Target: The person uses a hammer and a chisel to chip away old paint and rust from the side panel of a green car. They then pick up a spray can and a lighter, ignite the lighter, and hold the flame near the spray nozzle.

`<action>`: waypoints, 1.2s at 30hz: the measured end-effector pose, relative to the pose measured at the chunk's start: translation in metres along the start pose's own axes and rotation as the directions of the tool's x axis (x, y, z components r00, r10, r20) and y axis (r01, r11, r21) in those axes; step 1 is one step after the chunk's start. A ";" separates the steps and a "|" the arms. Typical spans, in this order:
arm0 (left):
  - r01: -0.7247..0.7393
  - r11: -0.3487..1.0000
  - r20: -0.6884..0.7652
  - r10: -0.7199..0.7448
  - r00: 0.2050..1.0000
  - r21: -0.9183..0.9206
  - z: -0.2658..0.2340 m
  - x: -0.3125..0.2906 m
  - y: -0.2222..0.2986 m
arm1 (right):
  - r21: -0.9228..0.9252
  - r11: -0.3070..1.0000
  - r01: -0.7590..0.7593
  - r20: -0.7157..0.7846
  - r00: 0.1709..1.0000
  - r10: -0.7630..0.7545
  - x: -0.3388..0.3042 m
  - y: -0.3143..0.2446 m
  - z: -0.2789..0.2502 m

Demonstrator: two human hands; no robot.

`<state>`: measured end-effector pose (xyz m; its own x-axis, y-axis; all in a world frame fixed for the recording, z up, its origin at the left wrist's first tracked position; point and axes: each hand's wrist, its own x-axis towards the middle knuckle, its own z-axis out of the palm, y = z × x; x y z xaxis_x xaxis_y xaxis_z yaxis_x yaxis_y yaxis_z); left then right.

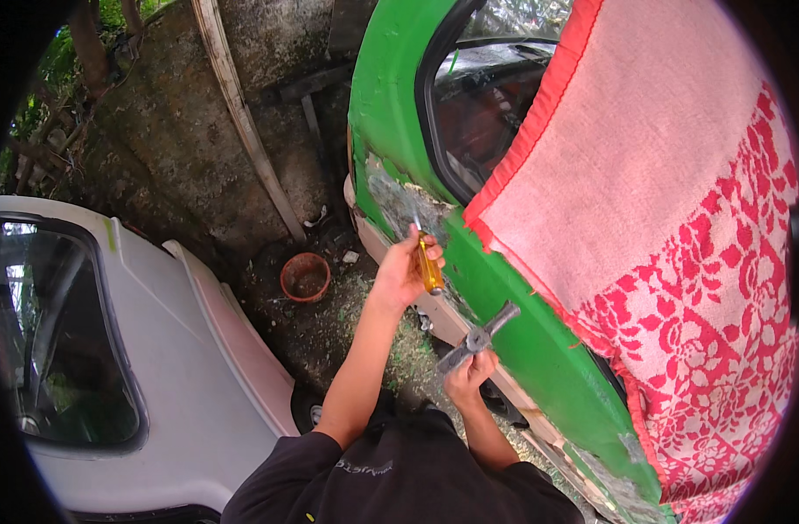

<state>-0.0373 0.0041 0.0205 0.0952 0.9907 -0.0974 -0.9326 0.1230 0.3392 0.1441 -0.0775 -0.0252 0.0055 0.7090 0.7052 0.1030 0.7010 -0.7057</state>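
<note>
My left hand [404, 269] is closed round the yellow handle of a screwdriver [432, 272]. Its shaft points away from me, toward a scraped, bare grey patch [399, 199] on the green car body [495, 284]. Whether the tip touches the metal, I cannot tell. Lower and to the right, my right hand [470, 377] grips a grey metal hammer [480, 339] close to its head. The hammer head lies slantwise beside the green panel, apart from the screwdriver; its handle is mostly hidden by my hand.
A red and pink floral blanket [644, 175] drapes over the green car's window and side. To the left stands a white car [181, 349]. Between the cars, an orange-brown pot [306, 278] sits on littered ground, and a wooden plank [246, 122] leans against the stained wall [172, 131].
</note>
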 end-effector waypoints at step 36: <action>-0.011 0.999 -0.014 0.012 1.000 0.050 0.008 -0.009 -0.004 | 0.085 0.966 -0.246 0.026 0.969 0.244 -0.008 0.004 -0.005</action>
<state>-0.0314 -0.0051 0.0280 0.0795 0.9912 -0.1061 -0.9150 0.1148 0.3868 0.1499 -0.0808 -0.0327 0.0047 0.8605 0.5094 0.0133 0.5093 -0.8605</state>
